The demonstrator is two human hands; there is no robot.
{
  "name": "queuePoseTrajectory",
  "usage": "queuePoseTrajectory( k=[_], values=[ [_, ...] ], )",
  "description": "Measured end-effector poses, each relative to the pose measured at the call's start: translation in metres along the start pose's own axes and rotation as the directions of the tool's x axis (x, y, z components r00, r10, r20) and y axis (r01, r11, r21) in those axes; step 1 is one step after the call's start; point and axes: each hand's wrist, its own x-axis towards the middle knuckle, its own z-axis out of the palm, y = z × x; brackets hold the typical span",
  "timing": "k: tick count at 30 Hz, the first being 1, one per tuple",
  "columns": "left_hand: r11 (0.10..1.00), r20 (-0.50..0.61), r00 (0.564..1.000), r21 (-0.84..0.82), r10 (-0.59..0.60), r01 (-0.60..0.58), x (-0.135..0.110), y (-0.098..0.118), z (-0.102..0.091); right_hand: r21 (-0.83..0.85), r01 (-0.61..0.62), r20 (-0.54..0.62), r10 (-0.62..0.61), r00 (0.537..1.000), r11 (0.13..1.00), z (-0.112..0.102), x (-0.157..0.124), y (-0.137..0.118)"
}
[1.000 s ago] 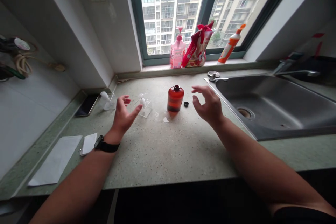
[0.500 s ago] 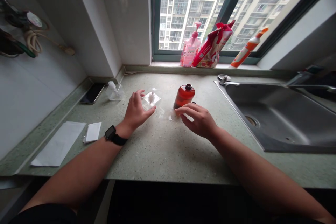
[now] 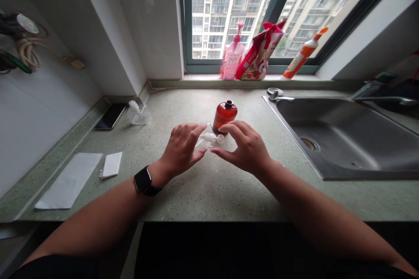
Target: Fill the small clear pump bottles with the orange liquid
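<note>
My left hand (image 3: 180, 150), with a black watch on the wrist, grips a small clear bottle (image 3: 203, 141) between thumb and fingers. The bottle lies tilted over, and its whitish top (image 3: 220, 139) points right. My right hand (image 3: 247, 148) faces it with thumb and index finger apart, close around the top but not visibly closed on it. Just behind the hands stands an amber bottle (image 3: 225, 115) with an uncapped dark neck. Its lower part is partly covered by my right fingers.
A second clear container (image 3: 137, 113) stands at the left beside a phone (image 3: 111, 116). White paper (image 3: 69, 181) and a small white pad (image 3: 111, 165) lie front left. The steel sink (image 3: 353, 139) is at the right. A pink pump bottle (image 3: 231, 59) stands on the windowsill.
My left hand has brought the clear bottle rightward and toward me, tipping it from upright to sideways. My right hand has moved slightly left, its thumb and fingers spread beside the bottle's top.
</note>
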Motion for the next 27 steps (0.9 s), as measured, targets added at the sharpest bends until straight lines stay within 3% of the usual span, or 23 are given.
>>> queuePoseTrajectory(
  k=[8,17,23,27],
  values=[
    [0.995,0.007,0.997,0.071,0.071,-0.071,0.001,0.006,0.001,-0.137,-0.013,0.079,0.024,0.997,0.990,0.008,-0.001,-0.004],
    [0.993,-0.005,0.996,0.080,0.091,-0.090,0.003,0.006,0.001,-0.059,0.000,0.053,0.003,0.999,0.998,0.016,-0.003,-0.006],
    [0.990,0.010,0.995,0.096,0.099,-0.099,0.004,0.007,-0.002,-0.128,-0.021,0.041,0.027,0.999,0.992,0.019,-0.003,-0.008],
    [0.993,0.015,0.996,0.084,0.087,-0.088,0.003,0.008,-0.002,-0.087,-0.013,0.022,0.014,1.000,0.996,0.021,-0.004,-0.008]
  ],
)
